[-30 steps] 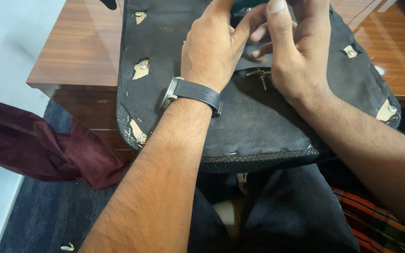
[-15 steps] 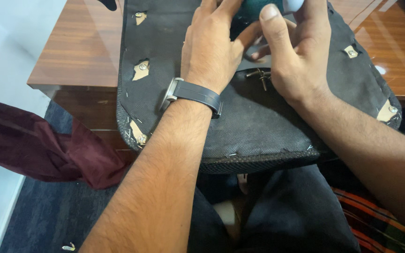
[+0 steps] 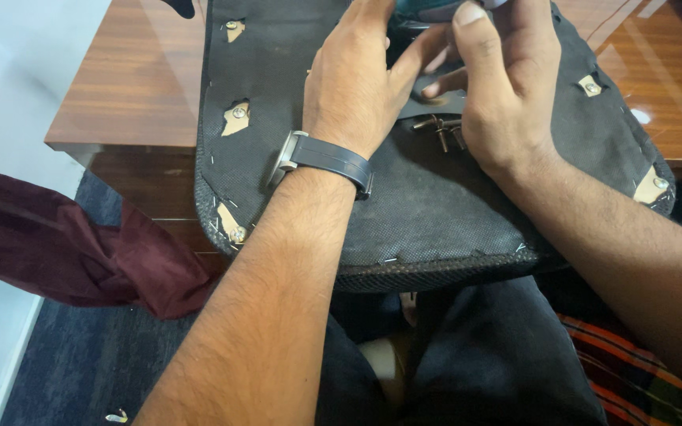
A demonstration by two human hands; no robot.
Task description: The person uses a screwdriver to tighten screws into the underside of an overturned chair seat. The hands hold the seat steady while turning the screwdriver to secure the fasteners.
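seat: I see an upturned black fabric-covered chair seat (image 3: 436,205), rough weave, stapled edges, lying on the glossy brown wooden table (image 3: 128,87)
bolts: loose dark metal bolts (image 3: 440,130) on the fabric
left hand (image 3: 361,83): flat on seat, holding nothing
right hand (image 3: 507,87): fingers curled on a teal object at the top edge, grip unclear
cloth: maroon velvet cloth (image 3: 65,244) at left

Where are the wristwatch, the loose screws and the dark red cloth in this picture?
wristwatch (image 3: 327,158): head view, on the dark strap across the left wrist.
loose screws (image 3: 439,128): head view, on the small cluster lying on the black seat underside.
dark red cloth (image 3: 65,244): head view, on its folded middle.
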